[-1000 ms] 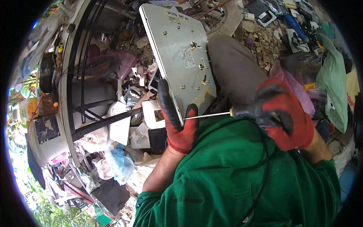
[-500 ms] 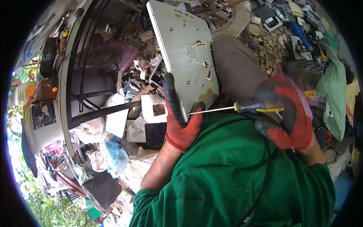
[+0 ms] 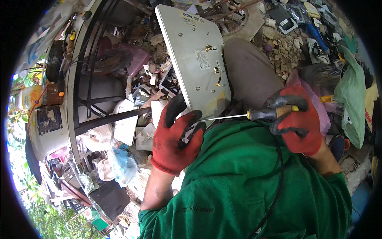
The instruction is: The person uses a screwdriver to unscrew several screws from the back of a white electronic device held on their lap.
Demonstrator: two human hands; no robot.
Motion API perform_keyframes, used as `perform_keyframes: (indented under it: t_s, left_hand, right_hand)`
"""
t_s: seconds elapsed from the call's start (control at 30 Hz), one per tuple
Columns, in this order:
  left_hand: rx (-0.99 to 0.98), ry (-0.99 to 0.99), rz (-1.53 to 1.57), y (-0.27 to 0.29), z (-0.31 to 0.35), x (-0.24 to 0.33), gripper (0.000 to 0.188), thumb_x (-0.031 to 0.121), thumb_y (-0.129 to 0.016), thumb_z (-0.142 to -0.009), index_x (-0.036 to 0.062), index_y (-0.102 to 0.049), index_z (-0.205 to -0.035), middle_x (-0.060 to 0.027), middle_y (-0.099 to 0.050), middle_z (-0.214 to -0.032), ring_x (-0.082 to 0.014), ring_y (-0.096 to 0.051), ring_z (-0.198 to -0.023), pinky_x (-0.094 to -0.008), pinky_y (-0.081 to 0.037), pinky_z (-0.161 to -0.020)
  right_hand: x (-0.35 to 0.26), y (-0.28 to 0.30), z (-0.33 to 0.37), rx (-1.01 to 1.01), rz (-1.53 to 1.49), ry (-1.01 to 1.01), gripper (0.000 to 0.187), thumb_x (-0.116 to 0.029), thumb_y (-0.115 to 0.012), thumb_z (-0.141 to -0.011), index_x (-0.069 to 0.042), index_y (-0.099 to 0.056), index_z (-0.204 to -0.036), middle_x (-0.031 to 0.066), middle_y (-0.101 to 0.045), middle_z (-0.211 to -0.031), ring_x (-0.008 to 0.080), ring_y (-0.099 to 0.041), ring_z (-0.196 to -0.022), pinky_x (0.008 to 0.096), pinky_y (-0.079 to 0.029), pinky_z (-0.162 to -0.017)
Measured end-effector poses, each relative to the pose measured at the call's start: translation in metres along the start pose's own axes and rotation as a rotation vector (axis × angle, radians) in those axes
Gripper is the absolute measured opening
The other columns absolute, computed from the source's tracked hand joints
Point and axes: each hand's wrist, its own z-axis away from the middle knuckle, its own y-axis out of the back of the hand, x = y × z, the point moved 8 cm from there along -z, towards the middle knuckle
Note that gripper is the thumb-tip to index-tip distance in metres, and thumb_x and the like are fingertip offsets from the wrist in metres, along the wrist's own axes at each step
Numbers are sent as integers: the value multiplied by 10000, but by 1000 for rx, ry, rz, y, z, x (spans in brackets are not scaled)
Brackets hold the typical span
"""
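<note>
A flat, pale grey panel (image 3: 193, 63) with a white rim leans upright against my trouser leg. Small brass-coloured connectors and studs dot its back. My left hand (image 3: 177, 137), in a red and black glove, has its bent fingers at the panel's lower corner, the fingertips on the edge and the thumb a little apart. In my right hand (image 3: 298, 121), gloved alike, is a screwdriver (image 3: 260, 114) with a dark and yellow handle. Its thin shaft points left, the tip beside that corner and my left fingers. Exactly what the tip touches is hidden.
A dark metal frame (image 3: 107, 121) crosses on the left, above scrap and plastic bags. Stones and loose parts cover the ground beyond my knee. A green plastic bag (image 3: 350, 99) hangs at the right. A black cable (image 3: 278, 179) runs down my green shirt.
My left hand has shifted left and turned, its fingers now bent at the corner instead of along the edge. My right hand has re-gripped the screwdriver handle, and the panel has dipped slightly.
</note>
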Motion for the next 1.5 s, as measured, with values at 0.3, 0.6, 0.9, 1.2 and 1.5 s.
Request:
perform_keyframes:
  t_s: [0.3,0.6,0.9,1.2,1.5]
  left_hand:
    - [-112,95,-248,11,-9,8,250,84,-696,-767,95,-673,-1016,-220,-547,-1244,-420,-615,-1047,-487,-533,-850]
    - [-215,19,-478,2,-11,18,195,92,-669,-767,22,-627,-944,-166,-564,-1093,-370,-598,-987,-454,-501,-878]
    - [-644,-272,-711,-8,-19,43,201,157,-655,-782,53,-677,-953,-116,-601,-1029,-276,-641,-953,-388,-492,-910]
    - [-982,-46,-781,-35,-40,23,230,181,-562,-899,59,-689,-1048,-166,-667,-1098,-316,-689,-970,-403,-543,-886]
    - [-1330,-341,-934,-51,-40,37,368,235,-827,-684,107,-754,-1022,-77,-742,-996,-305,-733,-882,-405,-601,-743]
  right_hand:
    - [12,9,23,48,-20,-185,222,78,-662,-708,-112,-672,-821,176,-607,-1190,385,-592,-1100,475,-489,-912]
    - [44,9,39,187,-72,-480,120,-23,-648,-806,-79,-562,-867,148,-543,-1269,287,-548,-1164,392,-427,-1004]
    - [55,-2,47,149,-144,-604,96,-3,-655,-813,-30,-611,-894,151,-576,-1167,269,-587,-1090,347,-441,-971]
    - [67,-5,61,124,-210,-657,136,-3,-638,-806,-10,-616,-940,92,-614,-982,193,-612,-965,305,-467,-883]
    - [58,-9,47,165,-109,-500,71,-22,-626,-800,-34,-623,-870,96,-630,-922,238,-604,-935,338,-454,-865]
